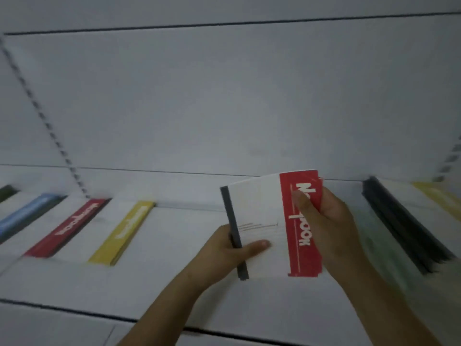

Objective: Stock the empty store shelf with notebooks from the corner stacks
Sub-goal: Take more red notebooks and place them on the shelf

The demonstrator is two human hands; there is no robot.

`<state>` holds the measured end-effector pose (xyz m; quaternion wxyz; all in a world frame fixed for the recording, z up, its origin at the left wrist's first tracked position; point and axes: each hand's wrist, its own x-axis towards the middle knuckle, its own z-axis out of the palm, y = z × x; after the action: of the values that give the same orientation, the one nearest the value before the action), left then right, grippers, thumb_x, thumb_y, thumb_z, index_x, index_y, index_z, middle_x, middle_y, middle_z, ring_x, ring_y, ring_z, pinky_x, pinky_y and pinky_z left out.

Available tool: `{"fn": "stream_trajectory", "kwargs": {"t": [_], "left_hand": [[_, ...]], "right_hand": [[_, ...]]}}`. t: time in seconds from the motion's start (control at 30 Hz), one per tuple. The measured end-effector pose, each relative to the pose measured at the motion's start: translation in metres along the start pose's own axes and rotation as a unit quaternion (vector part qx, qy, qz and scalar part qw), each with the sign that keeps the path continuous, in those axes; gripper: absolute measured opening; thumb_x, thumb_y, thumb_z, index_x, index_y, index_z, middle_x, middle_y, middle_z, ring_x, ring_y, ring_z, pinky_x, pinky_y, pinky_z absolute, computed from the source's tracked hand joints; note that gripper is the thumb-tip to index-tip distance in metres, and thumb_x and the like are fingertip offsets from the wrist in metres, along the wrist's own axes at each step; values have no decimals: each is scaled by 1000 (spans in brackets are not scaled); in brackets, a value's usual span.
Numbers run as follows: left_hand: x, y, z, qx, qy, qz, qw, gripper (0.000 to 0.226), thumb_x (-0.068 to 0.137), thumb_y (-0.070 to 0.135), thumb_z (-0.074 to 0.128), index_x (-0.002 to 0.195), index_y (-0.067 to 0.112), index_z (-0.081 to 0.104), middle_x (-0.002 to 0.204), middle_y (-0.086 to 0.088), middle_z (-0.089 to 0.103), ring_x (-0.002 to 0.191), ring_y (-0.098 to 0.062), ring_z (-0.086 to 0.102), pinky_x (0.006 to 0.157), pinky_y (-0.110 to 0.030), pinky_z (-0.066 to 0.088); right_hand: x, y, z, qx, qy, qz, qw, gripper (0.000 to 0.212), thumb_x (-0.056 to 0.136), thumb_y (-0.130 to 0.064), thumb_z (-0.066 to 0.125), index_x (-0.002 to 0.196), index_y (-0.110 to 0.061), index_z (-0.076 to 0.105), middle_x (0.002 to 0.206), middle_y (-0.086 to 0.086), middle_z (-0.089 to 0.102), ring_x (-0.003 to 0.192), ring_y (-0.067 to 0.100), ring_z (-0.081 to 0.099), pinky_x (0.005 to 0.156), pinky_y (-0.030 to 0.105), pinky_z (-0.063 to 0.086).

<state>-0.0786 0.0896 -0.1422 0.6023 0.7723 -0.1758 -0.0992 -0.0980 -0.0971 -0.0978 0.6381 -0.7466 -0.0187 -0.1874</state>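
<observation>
A white notebook [259, 216] with a red band and a dark spine is held above the white shelf [174, 245]. My left hand [224, 255] grips its spine edge, thumb lying across the cover. My right hand [326, 221] pinches the red-banded edge, thumb on the lettering. On the shelf to the left lie a yellow-banded notebook [124, 231], a red-banded notebook [72, 226] and a blue-banded notebook [27, 213]. A stack of notebooks [404, 226] with dark spines sits at the right, blurred.
The white back panel [224, 96] rises behind the shelf. A slotted upright [47, 126] runs diagonally at the left, another slotted upright [449, 161] at the far right. Bare shelf lies between the yellow-banded notebook and my hands.
</observation>
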Motion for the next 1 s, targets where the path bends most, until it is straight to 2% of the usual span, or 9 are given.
{"fn": "stream_trajectory", "kwargs": {"t": [0.07,0.13,0.2,0.3,0.43,0.6,0.8,0.9,1.0], "left_hand": [[-20,-20,-19,53,85,11,995,44,92,34,64,132,41,47,124,24,63,108,-2,63,80,-18,54],[-44,-37,-37,135,144,11,980,72,94,28,62,150,41,18,143,29,43,126,11,44,97,-11,43],[-69,-49,-57,230,170,-7,958,101,89,30,68,153,38,-10,150,29,24,129,21,27,103,-7,34],[-102,-58,-100,309,193,-30,931,120,81,42,75,148,39,-24,151,18,20,131,8,27,105,-14,35],[-147,-70,-169,313,237,-60,918,116,78,43,77,147,49,-17,134,30,27,114,21,30,87,8,29],[-198,-97,-266,313,305,-45,898,98,74,38,80,145,53,13,128,34,34,118,5,44,100,-17,47],[-225,-119,-375,322,339,-42,883,83,75,44,76,144,44,30,122,37,37,111,9,45,88,-9,46],[-216,-126,-416,362,307,-58,878,79,77,48,74,139,49,26,124,30,40,109,5,38,93,-16,40],[-201,-137,-450,442,210,-133,862,77,77,57,71,143,41,35,130,15,53,116,-11,33,97,-28,40]], "right_hand": [[16,1,32,56,-9,26,998,16,93,-36,58,86,-25,67,74,-3,74,63,17,71,60,32,57],[25,5,68,91,-22,64,994,17,95,-34,57,88,-22,68,77,-1,75,67,19,72,65,36,57],[29,5,107,135,-39,99,985,20,96,-32,56,90,-18,69,79,1,75,69,21,73,67,37,57],[23,1,166,158,-79,137,975,21,97,-31,55,96,-15,69,80,2,75,70,22,73,69,38,58],[11,-7,247,123,-133,125,975,19,99,-29,51,103,-14,62,87,5,74,71,23,73,71,45,60],[5,-15,358,48,-216,116,968,20,85,-36,52,103,-27,56,93,5,72,80,30,72,77,56,57],[7,-21,465,60,-238,136,960,18,92,-11,48,105,-12,62,90,11,74,76,28,73,75,49,59],[18,-17,492,-13,-258,157,953,17,95,-16,48,102,-12,63,90,9,74,79,24,72,78,42,58],[24,-10,503,-83,-289,230,925,16,95,-22,53,99,-11,64,94,10,72,87,21,69,76,32,57]]}}
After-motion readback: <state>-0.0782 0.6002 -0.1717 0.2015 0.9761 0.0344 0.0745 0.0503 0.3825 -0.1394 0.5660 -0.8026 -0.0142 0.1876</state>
